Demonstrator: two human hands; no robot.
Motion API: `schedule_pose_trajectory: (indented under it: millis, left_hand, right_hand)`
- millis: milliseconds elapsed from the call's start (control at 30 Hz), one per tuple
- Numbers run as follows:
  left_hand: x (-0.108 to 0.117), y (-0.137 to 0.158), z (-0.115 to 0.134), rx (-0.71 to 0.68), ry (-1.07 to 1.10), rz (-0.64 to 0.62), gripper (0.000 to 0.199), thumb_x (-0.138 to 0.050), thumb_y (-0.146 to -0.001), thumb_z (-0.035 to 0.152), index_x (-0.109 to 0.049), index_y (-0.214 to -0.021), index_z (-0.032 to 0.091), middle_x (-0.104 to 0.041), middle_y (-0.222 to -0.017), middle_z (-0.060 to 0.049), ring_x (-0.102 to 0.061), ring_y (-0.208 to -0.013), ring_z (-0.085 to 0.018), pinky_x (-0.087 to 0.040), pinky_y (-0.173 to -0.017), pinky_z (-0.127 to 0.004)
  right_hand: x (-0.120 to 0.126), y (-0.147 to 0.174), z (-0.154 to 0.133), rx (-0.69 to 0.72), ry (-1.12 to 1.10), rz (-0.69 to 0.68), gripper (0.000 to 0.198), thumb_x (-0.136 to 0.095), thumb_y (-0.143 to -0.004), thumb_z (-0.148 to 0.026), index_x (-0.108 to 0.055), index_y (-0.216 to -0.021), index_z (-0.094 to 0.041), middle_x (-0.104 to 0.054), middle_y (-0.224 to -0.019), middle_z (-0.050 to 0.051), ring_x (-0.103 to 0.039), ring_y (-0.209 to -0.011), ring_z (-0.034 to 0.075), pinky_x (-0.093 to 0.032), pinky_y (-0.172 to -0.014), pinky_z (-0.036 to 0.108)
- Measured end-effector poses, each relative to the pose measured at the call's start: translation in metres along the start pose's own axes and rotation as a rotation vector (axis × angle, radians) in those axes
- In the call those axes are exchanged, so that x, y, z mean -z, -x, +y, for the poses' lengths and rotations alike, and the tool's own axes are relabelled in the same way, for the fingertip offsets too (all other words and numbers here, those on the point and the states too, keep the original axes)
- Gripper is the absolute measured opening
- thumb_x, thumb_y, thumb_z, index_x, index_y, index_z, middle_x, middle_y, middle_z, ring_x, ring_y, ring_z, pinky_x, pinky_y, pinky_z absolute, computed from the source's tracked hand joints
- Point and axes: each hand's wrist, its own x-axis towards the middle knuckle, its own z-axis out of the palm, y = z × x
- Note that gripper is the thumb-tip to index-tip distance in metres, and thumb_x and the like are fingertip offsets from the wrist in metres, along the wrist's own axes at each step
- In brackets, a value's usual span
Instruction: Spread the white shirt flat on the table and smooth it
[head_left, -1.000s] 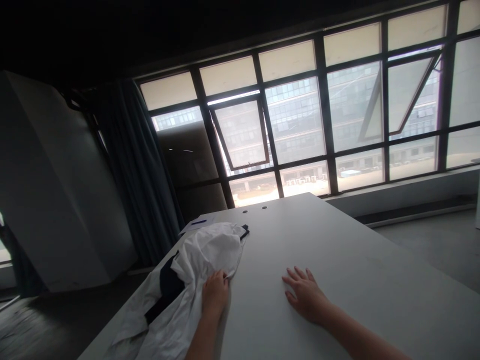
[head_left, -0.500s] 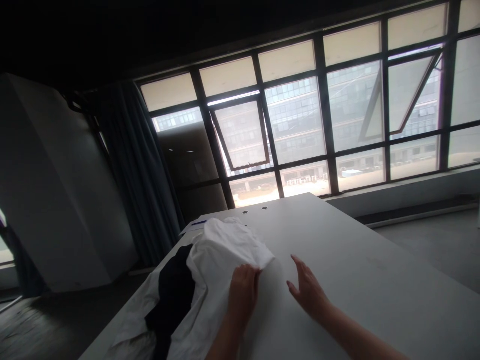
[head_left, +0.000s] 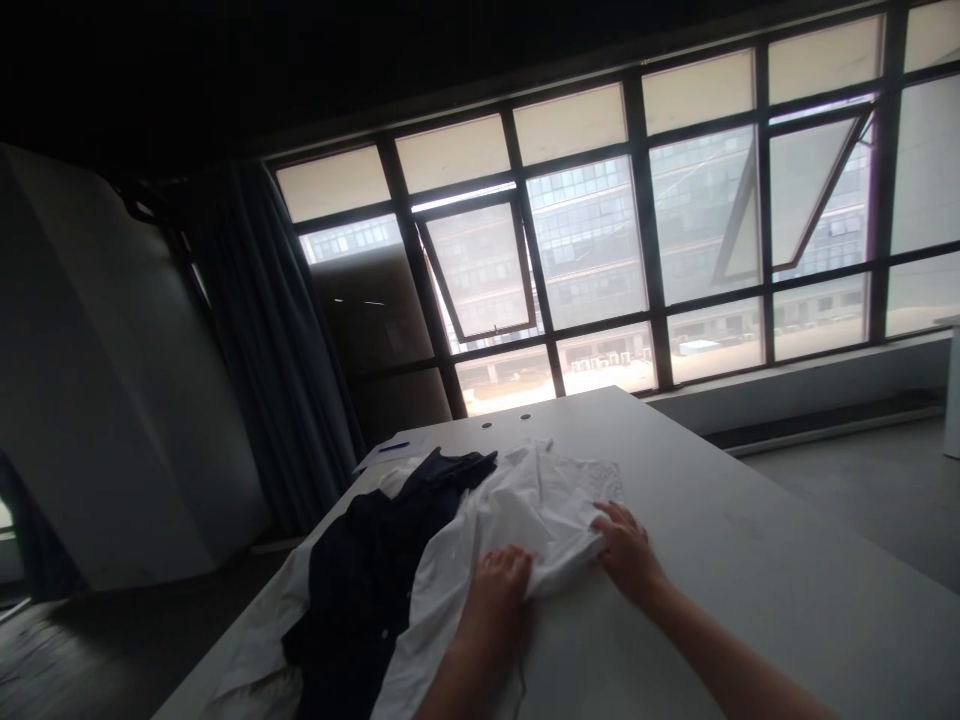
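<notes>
The white cloth (head_left: pixel 536 505) lies in wrinkles on the pale tabletop (head_left: pixel 720 570), in the lower middle of the picture. The left hand (head_left: pixel 499 585) is on top of its near part, low in the middle. Its fingers are bent and close together on the cloth, but I cannot tell if they pinch it. The right hand (head_left: pixel 628 548) is a bit more to the right. Its fingers touch the right edge of the white cloth and are a little bent, with just a small gap by the thumb. I cannot tell if they grip it.

A dark cloth (head_left: pixel 364 565) lies along the left side of the white one, and the two touch. More white cloth peeks out past the dark part, at the lower left. Up behind it, left of the middle, a sheet of paper (head_left: pixel 371 459) has a blue pen (head_left: pixel 394 447) on it. A dark curtain (head_left: pixel 262 340) hangs at the left, next to big windows (head_left: pixel 589 240).
</notes>
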Motion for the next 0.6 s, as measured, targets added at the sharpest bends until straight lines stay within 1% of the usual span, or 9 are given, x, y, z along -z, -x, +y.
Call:
schedule_pose_trajectory:
  millis: [100, 167, 233, 267, 333, 400, 433, 500, 600]
  left_hand:
    - [0.014, 0.001, -0.024, 0.201, -0.109, -0.008, 0.071, -0.057, -0.073, 0.004, -0.056, -0.141, 0.025, -0.062, -0.136, -0.01, -0.054, -0.126, -0.031, -0.04, -0.106, -0.045]
    - [0.023, 0.004, -0.033, 0.266, -0.125, -0.009, 0.065, -0.057, -0.072, 0.004, -0.059, -0.135, 0.021, -0.064, -0.13, -0.013, -0.058, -0.122, -0.034, -0.044, -0.098, -0.044]
    - [0.034, 0.007, -0.036, 0.293, -0.13, -0.008, 0.056, -0.058, -0.074, 0.006, -0.062, -0.128, 0.022, -0.066, -0.126, -0.012, -0.061, -0.117, -0.033, -0.046, -0.092, -0.041]
    - [0.041, 0.009, -0.037, 0.297, -0.131, -0.003, 0.053, -0.057, -0.076, 0.007, -0.062, -0.126, 0.024, -0.067, -0.125, -0.011, -0.062, -0.115, -0.032, -0.046, -0.09, -0.04]
    - [0.058, 0.013, -0.04, 0.288, -0.129, 0.019, 0.049, -0.054, -0.079, 0.007, -0.062, -0.124, 0.027, -0.069, -0.121, -0.008, -0.065, -0.111, -0.03, -0.046, -0.087, -0.038]
    - [0.076, 0.018, -0.046, 0.295, -0.09, 0.055, 0.042, -0.05, -0.082, 0.008, -0.062, -0.117, 0.029, -0.072, -0.112, -0.005, -0.068, -0.101, -0.027, -0.045, -0.082, -0.035]
    - [0.085, 0.021, -0.051, 0.311, -0.055, 0.077, 0.036, -0.049, -0.084, 0.011, -0.063, -0.111, 0.03, -0.074, -0.104, -0.003, -0.07, -0.095, -0.025, -0.045, -0.078, -0.033]
    - [0.102, 0.028, -0.064, 0.354, 0.045, 0.153, 0.022, -0.047, -0.089, 0.018, -0.064, -0.098, 0.029, -0.074, -0.09, -0.001, -0.07, -0.082, -0.023, -0.043, -0.07, -0.03]
    - [0.125, 0.038, -0.085, 0.337, 0.275, 0.337, 0.02, -0.044, -0.096, 0.034, -0.062, -0.093, 0.027, -0.072, -0.081, -0.001, -0.07, -0.077, -0.022, -0.047, -0.07, -0.029]
  right_hand:
    - [0.028, -0.014, 0.013, -0.033, 0.038, 0.061, 0.041, -0.048, -0.078, -0.013, -0.072, -0.11, -0.023, -0.058, -0.148, 0.007, -0.038, -0.147, 0.029, -0.024, -0.121, 0.057]
    - [0.048, -0.024, 0.02, -0.01, 0.025, 0.126, 0.037, -0.048, -0.08, -0.014, -0.072, -0.107, -0.024, -0.062, -0.143, 0.007, -0.041, -0.145, 0.029, -0.019, -0.121, 0.062]
    - [0.072, -0.031, 0.023, 0.031, -0.018, 0.202, 0.033, -0.049, -0.081, -0.017, -0.072, -0.104, -0.023, -0.067, -0.135, 0.007, -0.046, -0.142, 0.03, -0.016, -0.121, 0.065]
    - [0.085, -0.034, 0.023, 0.05, -0.059, 0.237, 0.031, -0.049, -0.082, -0.02, -0.072, -0.103, -0.022, -0.07, -0.13, 0.007, -0.051, -0.137, 0.03, -0.021, -0.12, 0.064]
    - [0.113, -0.037, 0.021, 0.072, -0.183, 0.3, 0.031, -0.049, -0.084, -0.025, -0.071, -0.105, -0.021, -0.074, -0.119, 0.009, -0.063, -0.121, 0.028, -0.039, -0.112, 0.055]
    - [0.143, -0.037, 0.017, 0.076, -0.298, 0.371, 0.034, -0.051, -0.085, -0.03, -0.07, -0.11, -0.019, -0.075, -0.11, 0.009, -0.07, -0.102, 0.026, -0.053, -0.092, 0.042]
    - [0.158, -0.034, 0.015, 0.077, -0.309, 0.427, 0.035, -0.051, -0.084, -0.032, -0.07, -0.111, -0.019, -0.075, -0.107, 0.009, -0.07, -0.095, 0.025, -0.054, -0.086, 0.038]
    - [0.189, -0.026, 0.012, 0.089, -0.236, 0.571, 0.034, -0.051, -0.083, -0.031, -0.071, -0.108, -0.02, -0.075, -0.104, 0.008, -0.069, -0.091, 0.025, -0.053, -0.083, 0.037]
    - [0.228, -0.009, 0.004, 0.061, -0.126, 0.735, 0.033, -0.051, -0.081, -0.028, -0.071, -0.106, -0.021, -0.074, -0.102, 0.01, -0.068, -0.091, 0.028, -0.051, -0.085, 0.038]
